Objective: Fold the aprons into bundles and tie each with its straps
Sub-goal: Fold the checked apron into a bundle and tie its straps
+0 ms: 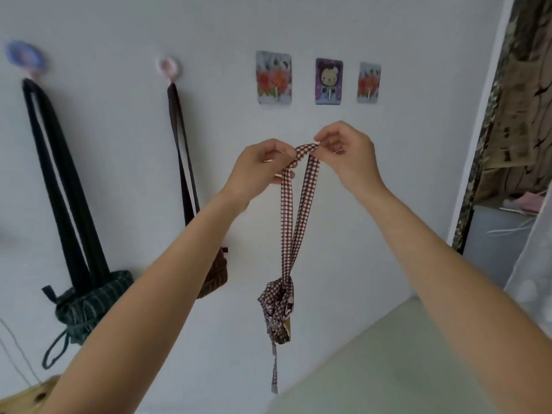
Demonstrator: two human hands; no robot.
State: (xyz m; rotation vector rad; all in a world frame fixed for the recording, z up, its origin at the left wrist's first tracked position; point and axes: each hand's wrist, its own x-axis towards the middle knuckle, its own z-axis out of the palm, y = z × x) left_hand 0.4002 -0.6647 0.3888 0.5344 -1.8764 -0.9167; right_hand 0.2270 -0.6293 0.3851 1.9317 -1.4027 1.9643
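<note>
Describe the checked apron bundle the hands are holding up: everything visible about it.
The checked bundle is red-brown and white gingham cloth, folded small and tied, hanging free in front of the white wall. Its neck loop rises as two flat bands to the top, where the left hand and right hand pinch it. One strap end dangles below.

Checked apron [276,309]: bundled, tied, hung mid-air from its strap loop [294,204].
Green apron [86,306]: bundled, hung far left.
Brown apron [216,276]: bundled, hung between them.
</note>
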